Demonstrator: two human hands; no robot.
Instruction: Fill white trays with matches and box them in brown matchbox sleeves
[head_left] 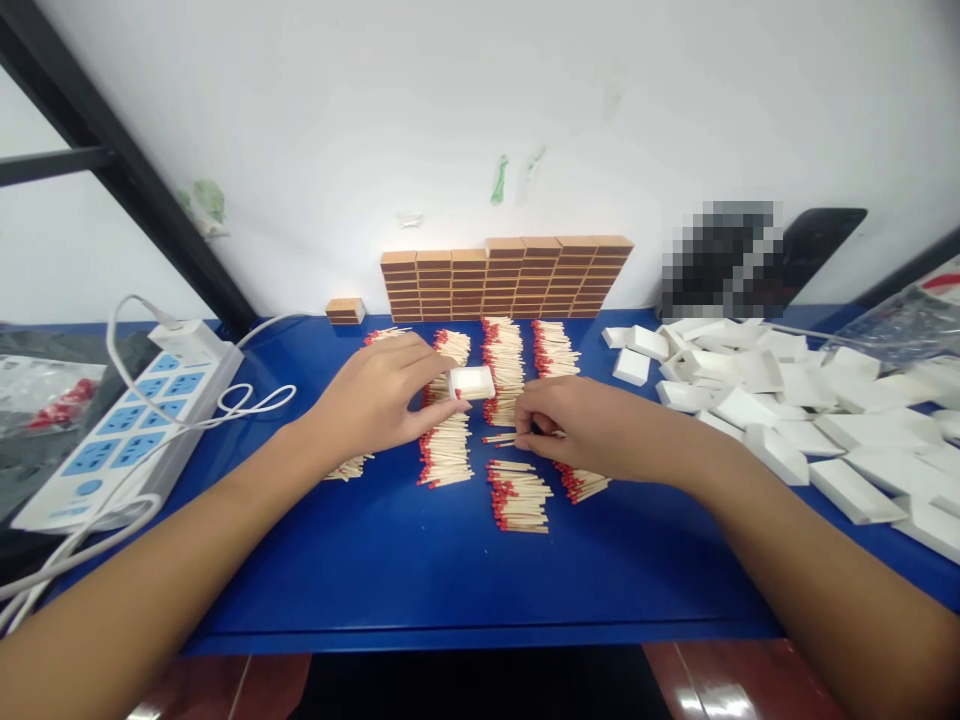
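Observation:
My left hand (379,400) holds a small white box tray (472,382) between thumb and fingers, above rows of red-tipped matches (504,365) laid on the blue table (390,560). My right hand (581,428) rests on the table with its fingers pinched on a few matches (499,438) near the middle of the rows. More match bundles lie below both hands, one (517,495) just in front of my right hand.
Stacked brown matchbox sleeves (506,278) stand against the white wall, one loose sleeve (344,310) to their left. A heap of white box trays (787,400) fills the right side. A white power strip (127,420) with cables lies at the left edge.

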